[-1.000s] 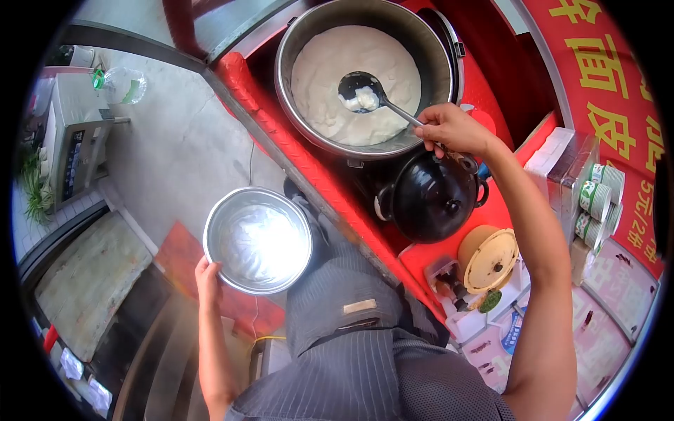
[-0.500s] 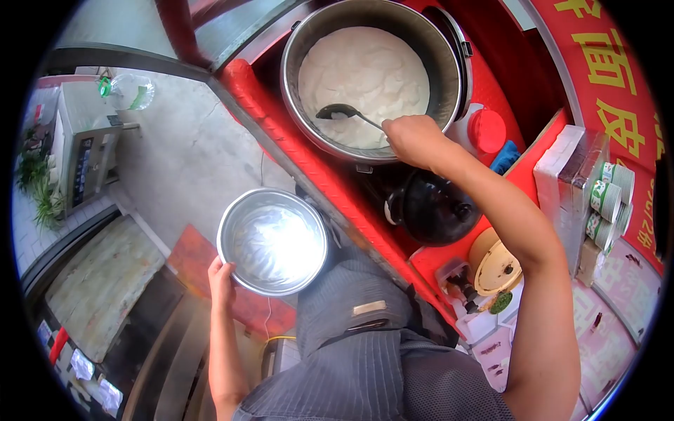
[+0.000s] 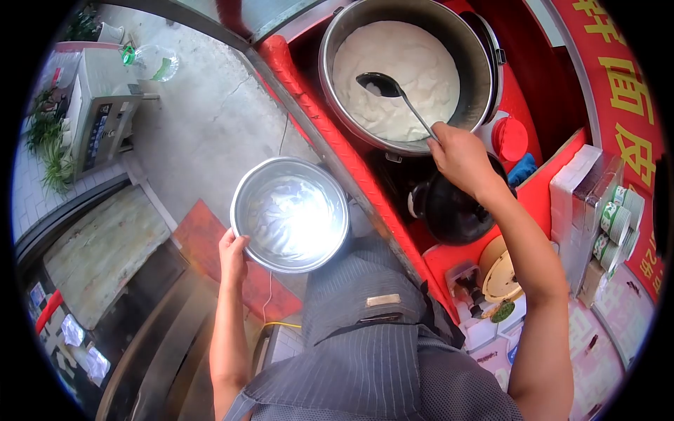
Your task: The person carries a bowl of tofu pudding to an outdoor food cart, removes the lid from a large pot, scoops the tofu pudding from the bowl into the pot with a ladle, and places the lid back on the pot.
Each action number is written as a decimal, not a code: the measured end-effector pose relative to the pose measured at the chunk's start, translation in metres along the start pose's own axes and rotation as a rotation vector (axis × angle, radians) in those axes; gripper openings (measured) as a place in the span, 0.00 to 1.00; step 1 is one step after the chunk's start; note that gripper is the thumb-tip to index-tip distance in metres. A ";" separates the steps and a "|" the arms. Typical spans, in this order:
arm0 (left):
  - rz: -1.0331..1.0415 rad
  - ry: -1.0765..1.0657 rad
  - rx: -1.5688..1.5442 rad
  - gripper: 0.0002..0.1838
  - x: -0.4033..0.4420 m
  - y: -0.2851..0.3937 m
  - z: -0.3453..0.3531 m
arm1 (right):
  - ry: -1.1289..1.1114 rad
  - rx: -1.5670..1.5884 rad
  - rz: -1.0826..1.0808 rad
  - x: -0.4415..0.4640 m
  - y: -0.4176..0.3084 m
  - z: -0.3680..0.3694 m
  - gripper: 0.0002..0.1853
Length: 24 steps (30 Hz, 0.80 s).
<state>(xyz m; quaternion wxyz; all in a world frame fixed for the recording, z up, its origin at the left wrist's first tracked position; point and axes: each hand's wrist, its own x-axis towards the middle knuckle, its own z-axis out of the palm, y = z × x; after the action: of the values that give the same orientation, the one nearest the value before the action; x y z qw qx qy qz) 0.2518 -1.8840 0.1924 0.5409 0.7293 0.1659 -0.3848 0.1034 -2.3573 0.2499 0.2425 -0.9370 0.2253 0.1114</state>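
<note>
A large steel pot [image 3: 484,77] at the top holds a thick, pale, creamy food [image 3: 400,59] with a rippled surface. My right hand [image 3: 460,158] grips the handle of a dark ladle [image 3: 379,84], whose bowl is over the pale food; whether it touches the surface I cannot tell. In my left hand [image 3: 233,254] is the rim of a shiny metal basin [image 3: 289,214], held tilted toward me beside the counter. Inside the basin only bright reflections and smeary marks show.
A black lidded pot [image 3: 456,210] sits below the large pot on the red counter [image 3: 379,231]. Nearby are a red-capped container [image 3: 510,138], a round wooden-coloured lid [image 3: 502,277] and stacked paper bowls [image 3: 618,221]. At left stand a metal cabinet [image 3: 105,112] and a plastic bottle [image 3: 156,63].
The ladle's bowl has moved up from the near-left side toward the middle of the pot, its handle now steeper. The whole view has shifted, and the basin stays in my left hand.
</note>
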 end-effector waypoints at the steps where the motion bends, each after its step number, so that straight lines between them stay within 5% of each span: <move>1: 0.002 -0.005 0.001 0.10 0.000 0.000 0.001 | 0.039 -0.059 -0.080 0.001 -0.001 0.006 0.08; 6: -0.004 -0.015 -0.025 0.10 -0.003 -0.004 0.001 | -0.070 -0.261 -0.129 0.014 -0.005 0.038 0.05; 16: -0.007 -0.022 -0.001 0.09 -0.012 0.003 0.012 | 0.107 -0.276 -0.069 -0.002 -0.016 0.022 0.03; 19: 0.006 -0.009 0.003 0.09 -0.018 0.001 0.008 | 0.223 0.116 -0.063 -0.031 -0.051 -0.008 0.08; 24: 0.008 0.053 -0.062 0.09 -0.027 0.001 0.012 | -0.066 0.887 0.063 -0.087 -0.115 -0.001 0.11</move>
<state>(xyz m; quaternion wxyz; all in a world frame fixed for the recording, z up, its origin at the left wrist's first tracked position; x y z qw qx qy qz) 0.2298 -1.8908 0.2118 0.5604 0.7226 0.1891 -0.3580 0.0822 -2.2357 0.3255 0.6244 -0.7311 0.2718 0.0410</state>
